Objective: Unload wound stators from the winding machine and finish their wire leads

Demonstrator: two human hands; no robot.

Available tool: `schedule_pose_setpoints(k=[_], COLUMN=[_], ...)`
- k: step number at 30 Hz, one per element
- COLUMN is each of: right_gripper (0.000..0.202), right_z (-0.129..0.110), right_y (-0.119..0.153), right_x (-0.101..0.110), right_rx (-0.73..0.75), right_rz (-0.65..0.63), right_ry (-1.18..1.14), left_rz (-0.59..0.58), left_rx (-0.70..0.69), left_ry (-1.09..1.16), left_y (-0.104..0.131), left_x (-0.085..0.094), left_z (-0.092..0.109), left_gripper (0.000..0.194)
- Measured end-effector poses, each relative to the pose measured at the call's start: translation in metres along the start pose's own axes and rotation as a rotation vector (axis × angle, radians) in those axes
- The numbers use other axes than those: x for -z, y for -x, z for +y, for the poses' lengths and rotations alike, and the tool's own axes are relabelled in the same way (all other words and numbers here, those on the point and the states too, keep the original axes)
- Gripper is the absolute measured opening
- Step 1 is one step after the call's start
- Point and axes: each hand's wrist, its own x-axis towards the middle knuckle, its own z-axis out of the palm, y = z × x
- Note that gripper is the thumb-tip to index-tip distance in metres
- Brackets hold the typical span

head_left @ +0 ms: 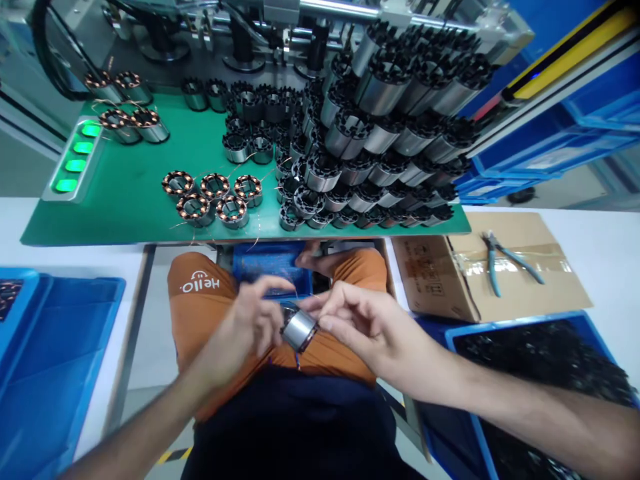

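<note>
A silvery motor stator [300,330] with black end pieces is tilted between my hands, above my lap. My right hand [357,320] is closed, with thumb and fingers pinching the stator's right edge. On the other side, my left hand [257,317] is smeared by motion, its forefinger reaching over the stator's top and other fingers bent beside its left edge. Whether those fingers grip it, I cannot tell. A thin wire seems to show near the fingertips. Wound copper stators [233,211] rest on the green board [135,223] ahead.
Stacked bare stators [347,133] rise at the board's right, below machine rods. Green-lit buttons [75,165] sit at left. Blue-handled cutters [493,267] lie on a cardboard box [435,280]. A blue bin [590,323] holds black pieces; another blue bin [95,313] stands left.
</note>
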Motion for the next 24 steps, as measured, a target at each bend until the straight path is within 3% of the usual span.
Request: schedule_pose_setpoints(k=[1, 3, 5, 6, 7, 9, 12, 13, 14, 15, 16, 19, 21, 24], right_gripper=[0.025, 0.034, 0.035, 0.031, 0.027, 0.014, 0.016, 0.018, 0.015, 0.012, 0.023, 0.05, 0.046, 0.043], right_z=[0.005, 0.01, 0.005, 0.001, -0.005, -0.015, -0.024, -0.026, -0.027, -0.029, -0.03, -0.033, -0.033, -0.031], right_y=[0.003, 0.007, 0.007, 0.006, 0.004, -0.001, -0.007, -0.008, -0.009, -0.009, -0.008, -0.009, -0.013, -0.019], right_x=[-0.003, -0.007, -0.011, -0.011, -0.01, -0.004, 0.017, 0.025, 0.033, 0.039, 0.043, 0.046, 0.041, 0.031], right_rx=[-0.085, -0.187, -0.194, -0.153, -0.077, 0.194, 0.822, 0.983, 1.052, 1.009, 0.859, 0.171, -0.162, -0.426], right_rz=[0.003, -0.023, -0.041, -0.025, 0.011, 0.074, -0.065, -0.124, -0.161, -0.167, -0.153, -0.19, -0.301, -0.439], right_ry=[-0.092, -0.228, -0.256, -0.202, -0.093, 0.255, 0.707, 0.77, 0.777, 0.726, 0.625, 0.181, -0.068, -0.308], left_rz=[0.146, 0.316, 0.38, 0.39, 0.379, 0.302, -0.045, -0.17, -0.249, -0.264, -0.219, 0.015, 0.061, 0.088], left_rx=[-0.169, -0.542, -0.838, -0.921, -0.93, -0.81, -0.502, -0.4, -0.322, -0.278, -0.273, -0.45, -0.594, -0.793], left_ry=[-0.14, -0.496, -0.806, -0.892, -0.88, -0.723, -0.449, -0.384, -0.351, -0.341, -0.367, -0.56, -0.672, -0.81], left_y=[0.006, 0.016, 0.023, 0.024, 0.024, 0.022, 0.022, 0.024, 0.026, 0.028, 0.03, 0.034, 0.035, 0.037], left_x=[0.001, 0.0, -0.006, -0.009, -0.012, -0.014, -0.008, -0.004, 0.0, 0.004, 0.008, 0.013, 0.013, 0.011], left_z=[-0.005, -0.004, 0.007, 0.013, 0.021, 0.034, 0.051, 0.056, 0.059, 0.062, 0.064, 0.065, 0.063, 0.059], left_gripper=[0.088, 0.086, 0.065, 0.051, 0.043, 0.037, 0.019, 0.014, 0.012, 0.016, 0.025, 0.03, 0.016, 0.022])
